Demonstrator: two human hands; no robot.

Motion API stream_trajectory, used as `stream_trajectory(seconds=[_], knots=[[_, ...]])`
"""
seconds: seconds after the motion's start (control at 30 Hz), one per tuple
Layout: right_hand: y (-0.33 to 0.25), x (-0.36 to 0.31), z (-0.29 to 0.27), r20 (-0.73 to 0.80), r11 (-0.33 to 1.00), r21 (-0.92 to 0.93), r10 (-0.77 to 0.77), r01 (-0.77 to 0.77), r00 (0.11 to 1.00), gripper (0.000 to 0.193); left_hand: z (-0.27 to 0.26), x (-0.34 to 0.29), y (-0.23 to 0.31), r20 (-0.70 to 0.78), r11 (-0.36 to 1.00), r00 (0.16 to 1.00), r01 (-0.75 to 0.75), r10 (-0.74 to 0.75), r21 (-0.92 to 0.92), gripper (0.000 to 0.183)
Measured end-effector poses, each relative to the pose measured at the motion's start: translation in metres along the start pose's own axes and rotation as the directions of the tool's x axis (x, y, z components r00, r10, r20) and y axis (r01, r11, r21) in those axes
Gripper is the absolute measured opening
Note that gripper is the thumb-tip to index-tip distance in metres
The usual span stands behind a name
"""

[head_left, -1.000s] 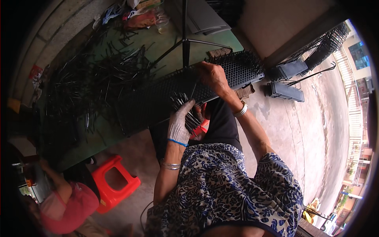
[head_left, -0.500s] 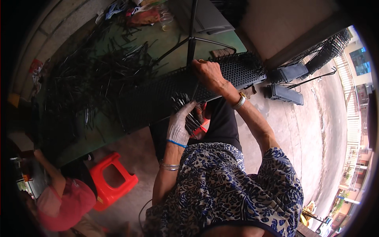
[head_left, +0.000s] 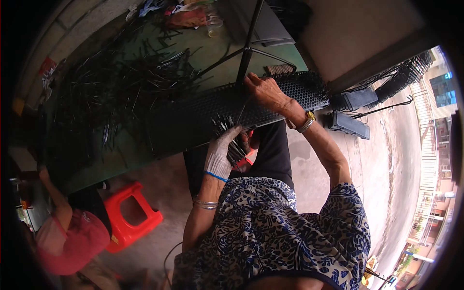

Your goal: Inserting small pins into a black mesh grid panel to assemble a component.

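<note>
My left hand (head_left: 221, 153), in a whitish knit glove with a blue cuff edge, is closed round a bundle of thin black strips (head_left: 224, 124) at the near edge of a black perforated panel (head_left: 193, 112). My bare right hand (head_left: 266, 93), with a ring and a wristwatch, is over the panel's holes. Its fingers are pinched together beside the foot of a dark metal stand (head_left: 245, 60); what they hold is hidden. A thin dark line runs between my two hands, too fine to identify.
Loose black strips (head_left: 140, 79) lie heaped across the green tabletop (head_left: 113, 169). A red plastic stool (head_left: 150, 220) stands at the lower left, beside a person in pink (head_left: 79, 241). Grey block-like pieces (head_left: 349, 124) are to the right. Cloths and a clear cup (head_left: 213, 28) are at the back.
My right hand has shifted slightly right and down in the picture, as the panel and stand also appear to. My left hand still grips the bundle. The person's arm at the left has moved.
</note>
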State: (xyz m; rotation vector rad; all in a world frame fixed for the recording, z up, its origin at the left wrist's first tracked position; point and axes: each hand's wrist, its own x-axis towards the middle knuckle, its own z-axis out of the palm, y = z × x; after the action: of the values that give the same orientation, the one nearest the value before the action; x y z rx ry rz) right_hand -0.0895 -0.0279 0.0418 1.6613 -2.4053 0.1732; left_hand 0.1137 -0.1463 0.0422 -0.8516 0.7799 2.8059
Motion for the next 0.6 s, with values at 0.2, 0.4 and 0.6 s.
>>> stream_trajectory(seconds=[0.2, 0.4, 0.6], knots=[[0.002, 0.002, -0.001, -0.033, 0.994, 0.008, -0.105, 0.106, 0.994, 0.031, -0.002, 0.002, -0.002, -0.009, 0.999, 1.000, -0.024, 0.024, 0.033, 0.012], [0.004, 0.009, -0.002, 0.103, 0.985, -0.092, -0.135, 0.145, 0.985, 0.037, -0.005, 0.000, 0.001, -0.011, 1.000, 1.000, -0.014, 0.014, 0.007, 0.011], [0.012, 0.005, 0.003, -0.117, 0.987, -0.011, -0.161, 0.161, 0.980, 0.028, -0.003, -0.005, 0.001, 0.029, 0.998, 0.998, -0.056, 0.055, 0.036, 0.010]])
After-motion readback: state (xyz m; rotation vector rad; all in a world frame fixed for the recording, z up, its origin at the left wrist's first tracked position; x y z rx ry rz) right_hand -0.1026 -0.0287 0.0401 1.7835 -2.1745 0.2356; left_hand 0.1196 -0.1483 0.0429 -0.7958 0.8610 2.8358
